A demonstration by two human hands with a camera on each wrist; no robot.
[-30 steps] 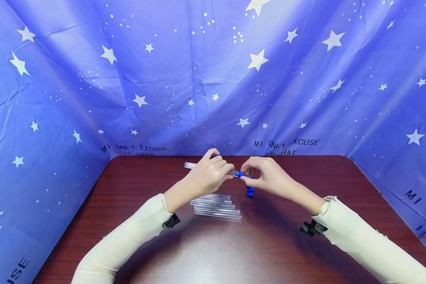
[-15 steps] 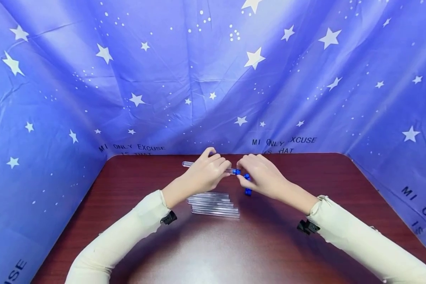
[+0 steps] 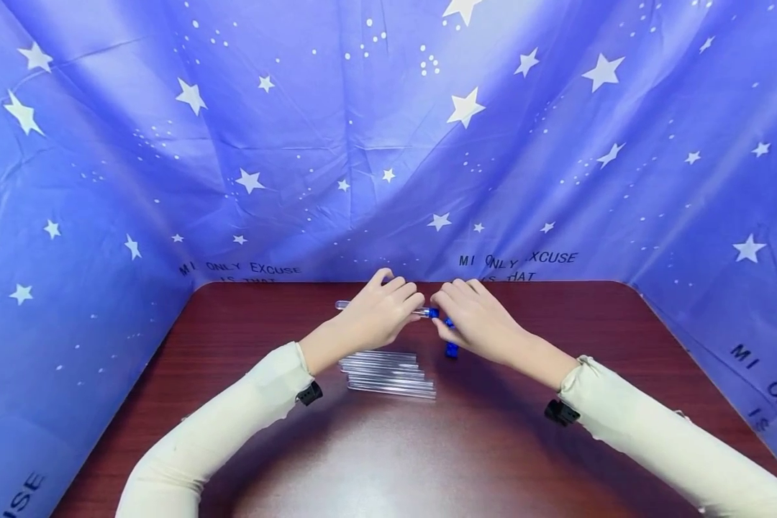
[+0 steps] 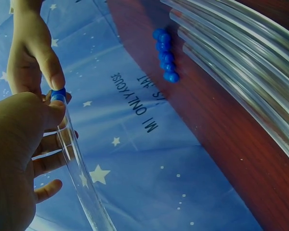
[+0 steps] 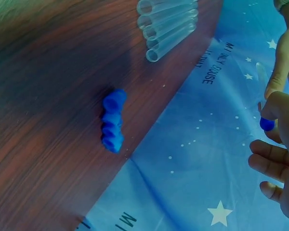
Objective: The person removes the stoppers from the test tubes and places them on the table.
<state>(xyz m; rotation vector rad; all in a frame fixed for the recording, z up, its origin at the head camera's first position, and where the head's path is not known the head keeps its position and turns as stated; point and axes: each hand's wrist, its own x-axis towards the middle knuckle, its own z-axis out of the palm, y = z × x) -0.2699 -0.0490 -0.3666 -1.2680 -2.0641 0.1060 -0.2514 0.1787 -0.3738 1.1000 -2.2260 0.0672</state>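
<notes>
A clear test tube point(image 4: 82, 178) lies across my left hand point(image 3: 385, 313), pinched near its mouth by thumb and fingers in the left wrist view. A blue cap point(image 3: 434, 313) sits at that mouth. My right hand point(image 3: 475, 320) has its thumb and index finger on this cap; the other fingers fan out loosely in the right wrist view. Both hands are raised above the far part of the table. Loose blue caps point(image 5: 112, 122) stand in a short row on the table, partly hidden behind the right hand in the head view.
Several uncapped clear test tubes point(image 3: 391, 375) lie side by side on the dark red wooden table point(image 3: 388, 460), nearer than the hands. A blue starry curtain point(image 3: 337, 144) hangs behind and beside the table. Small black cameras sit at both sleeve cuffs.
My right hand has turned and moved slightly left, its fingers closing in over the cap at the tube's mouth. The left hand keeps its hold on the tube, almost still.
</notes>
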